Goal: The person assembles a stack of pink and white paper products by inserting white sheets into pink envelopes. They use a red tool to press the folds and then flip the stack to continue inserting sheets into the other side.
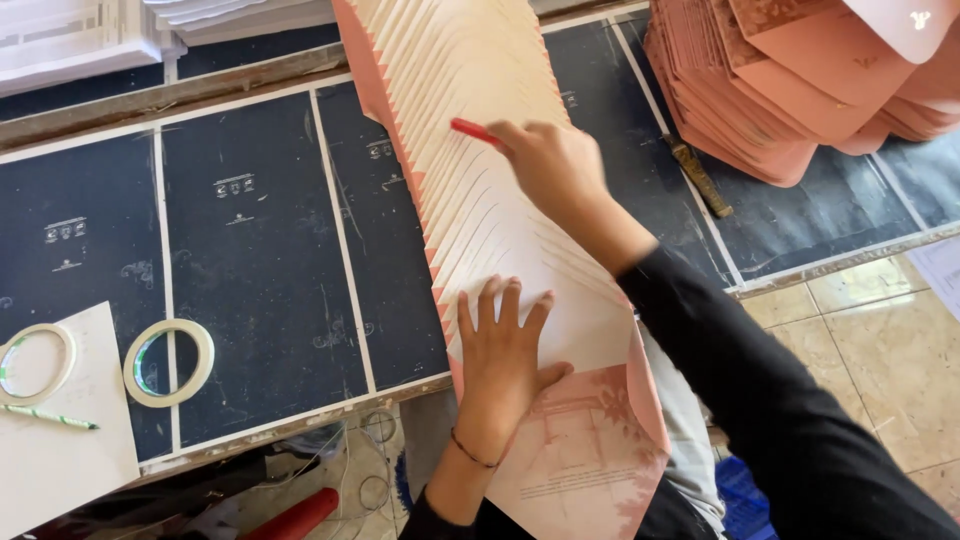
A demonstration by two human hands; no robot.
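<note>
A long fanned row of pink and cream paper sheets [470, 190] lies overlapped down the dark board [250, 250], running toward me. My left hand [503, 350] lies flat, fingers spread, on the near end of the row, pressing it down. My right hand [550, 165] is closed around a thin red stick-like tool [472, 130], whose tip rests on the sheets near the middle of the row. The nearest sheet [580, 450] shows a pink printed ornament and hangs over the board's front edge.
A stack of pink envelopes [790, 80] sits at the back right. Two rolls of tape [168, 362] [35, 363] and a green pen [50, 417] lie at the left on white paper [60, 470]. White paper stacks [70, 35] are at the back left. Tiled floor [880, 350] lies right.
</note>
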